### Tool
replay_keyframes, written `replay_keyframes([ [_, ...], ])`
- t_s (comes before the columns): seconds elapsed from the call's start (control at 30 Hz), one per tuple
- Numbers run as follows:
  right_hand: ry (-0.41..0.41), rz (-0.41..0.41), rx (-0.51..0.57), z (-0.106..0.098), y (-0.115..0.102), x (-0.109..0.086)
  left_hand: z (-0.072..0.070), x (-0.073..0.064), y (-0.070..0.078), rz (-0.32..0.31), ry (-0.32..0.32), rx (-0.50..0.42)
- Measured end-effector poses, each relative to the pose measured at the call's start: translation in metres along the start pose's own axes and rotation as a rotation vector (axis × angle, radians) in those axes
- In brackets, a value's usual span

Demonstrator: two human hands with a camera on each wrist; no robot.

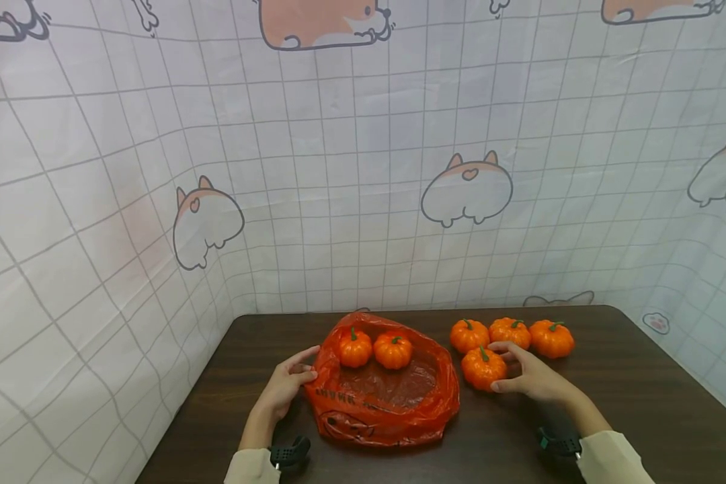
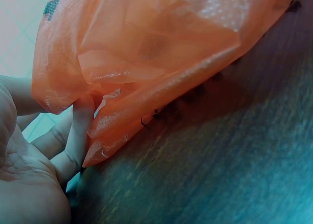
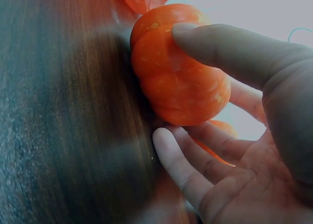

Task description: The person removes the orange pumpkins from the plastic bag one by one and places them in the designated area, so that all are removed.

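Observation:
An orange-red plastic bag [image 1: 387, 420] lies on the table with its mouth spread wide. Inside it, toward the back, sit two small orange pumpkins, a left one [image 1: 355, 348] and a right one [image 1: 393, 351]. My left hand [image 1: 284, 386] pinches the bag's left edge between thumb and fingers; the left wrist view shows the film [image 2: 146, 53] bunched at the fingertips. To the right of the bag, my right hand [image 1: 535, 380] grips another small pumpkin [image 1: 482, 368] with a green stem, thumb on the near side and fingers round the far side. This pumpkin [image 3: 176, 72] is close by the tabletop.
Three more pumpkins stand in a row behind my right hand: a left one [image 1: 468, 335], a middle one [image 1: 509, 332] and a right one [image 1: 551, 338]. The dark wooden table [image 1: 460, 450] ends at a grid-patterned cloth backdrop [image 1: 363, 202].

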State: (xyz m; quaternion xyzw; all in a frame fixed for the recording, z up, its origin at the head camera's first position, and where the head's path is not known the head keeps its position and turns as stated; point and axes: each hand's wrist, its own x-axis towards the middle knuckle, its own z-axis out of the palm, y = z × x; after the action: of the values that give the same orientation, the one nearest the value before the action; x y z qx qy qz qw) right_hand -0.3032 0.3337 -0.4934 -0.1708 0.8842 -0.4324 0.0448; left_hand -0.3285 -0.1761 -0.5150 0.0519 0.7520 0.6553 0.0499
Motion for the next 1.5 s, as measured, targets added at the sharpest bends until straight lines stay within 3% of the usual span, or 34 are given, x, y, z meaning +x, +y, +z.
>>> replay_keyframes([
  [1.5, -0.045, 0.002, 0.018, 0.0006, 0.0008, 0.0009, 0.0004, -0.0008, -0.0005, 0.0, 0.005, -0.001],
])
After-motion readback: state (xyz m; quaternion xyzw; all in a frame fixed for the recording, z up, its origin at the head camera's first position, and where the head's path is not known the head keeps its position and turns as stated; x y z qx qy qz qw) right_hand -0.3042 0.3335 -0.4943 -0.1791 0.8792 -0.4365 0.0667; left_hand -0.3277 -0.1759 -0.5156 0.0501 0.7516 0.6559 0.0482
